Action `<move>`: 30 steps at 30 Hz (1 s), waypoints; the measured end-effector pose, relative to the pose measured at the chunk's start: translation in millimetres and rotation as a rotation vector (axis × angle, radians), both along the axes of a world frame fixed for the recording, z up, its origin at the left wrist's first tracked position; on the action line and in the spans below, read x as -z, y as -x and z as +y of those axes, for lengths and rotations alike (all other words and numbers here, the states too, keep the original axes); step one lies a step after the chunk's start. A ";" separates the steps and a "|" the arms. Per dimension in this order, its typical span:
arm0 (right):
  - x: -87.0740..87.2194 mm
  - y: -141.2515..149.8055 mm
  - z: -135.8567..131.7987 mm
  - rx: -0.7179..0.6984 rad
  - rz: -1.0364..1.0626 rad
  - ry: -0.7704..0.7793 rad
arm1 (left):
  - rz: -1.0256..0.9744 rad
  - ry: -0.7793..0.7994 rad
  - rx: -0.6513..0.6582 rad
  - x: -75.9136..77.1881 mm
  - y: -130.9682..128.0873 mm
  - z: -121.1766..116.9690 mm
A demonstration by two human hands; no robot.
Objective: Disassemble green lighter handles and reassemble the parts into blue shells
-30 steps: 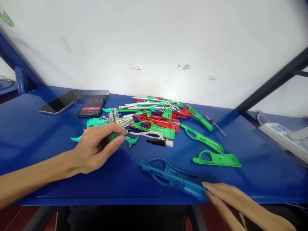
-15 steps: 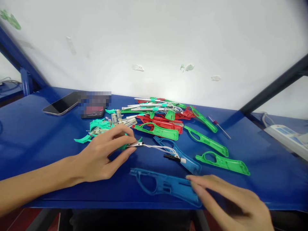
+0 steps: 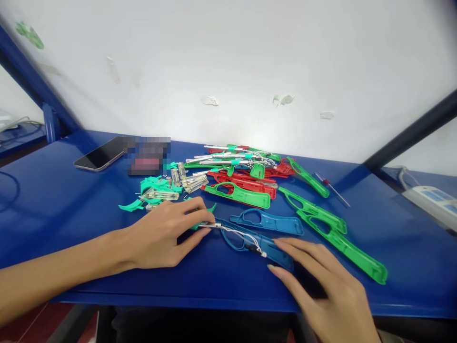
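Note:
My left hand (image 3: pixel 178 233) pinches a thin metal lighter tube (image 3: pixel 210 225) with a green plastic piece, partly hidden by the fingers. White wires (image 3: pixel 243 233) run from the tube to a small black part with a white end (image 3: pixel 256 249), lying over a blue lighter shell half (image 3: pixel 273 250). Across the wide end of this shell, my right hand (image 3: pixel 324 281) has its index finger at the far edge and its thumb at the near edge. Just behind lies another blue shell half (image 3: pixel 282 224), its inside facing up.
Green shell halves (image 3: pixel 360 257) lie to the right, near a thin screwdriver (image 3: pixel 337 193). Behind is a pile of red shells (image 3: pixel 246 183) and metal tubes (image 3: pixel 224 162). Clear parts (image 3: pixel 196 183) and green pieces (image 3: pixel 155 185) lie left, phones (image 3: pixel 103 155) farther back. A power strip (image 3: pixel 433 197) is at right.
My right hand has brought the blue shell half from the front edge back beneath the wires. The other blue shell lies turned behind it, and a green shell at right has shifted.

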State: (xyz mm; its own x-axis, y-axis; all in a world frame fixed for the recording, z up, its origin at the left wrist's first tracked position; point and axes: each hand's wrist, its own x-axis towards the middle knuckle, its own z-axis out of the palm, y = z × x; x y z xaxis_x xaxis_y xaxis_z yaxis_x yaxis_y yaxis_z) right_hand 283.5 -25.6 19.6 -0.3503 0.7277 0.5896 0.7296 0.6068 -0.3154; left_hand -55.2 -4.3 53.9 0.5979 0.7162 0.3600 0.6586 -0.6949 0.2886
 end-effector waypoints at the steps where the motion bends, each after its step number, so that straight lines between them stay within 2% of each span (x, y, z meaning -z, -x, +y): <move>1: -0.3 0.3 -0.1 -0.012 -0.007 0.006 | 0.002 -0.002 -0.002 0.1 -0.3 -0.3; 6: -2.2 -2.7 0.1 -0.079 0.001 0.063 | 0.015 -0.009 -0.007 1.7 -0.4 0.9; 12: 0.8 -4.6 -0.9 -0.005 0.073 0.146 | 0.034 -0.015 0.013 1.6 0.1 1.6; 21: 5.8 -6.3 -1.3 0.001 0.097 0.208 | 0.101 -0.060 0.043 -2.9 1.0 0.3; 30: 5.2 -6.7 -1.7 0.025 0.120 0.207 | 0.129 -0.098 0.073 -5.4 3.8 1.7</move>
State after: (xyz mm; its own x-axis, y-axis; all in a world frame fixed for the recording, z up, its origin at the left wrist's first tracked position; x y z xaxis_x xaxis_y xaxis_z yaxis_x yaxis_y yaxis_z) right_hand 290.2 -27.3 14.4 -0.2675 0.8447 0.4635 0.6933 0.5028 -0.5162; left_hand -59.0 -2.6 59.3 0.6930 0.6344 0.3426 0.6325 -0.7630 0.1333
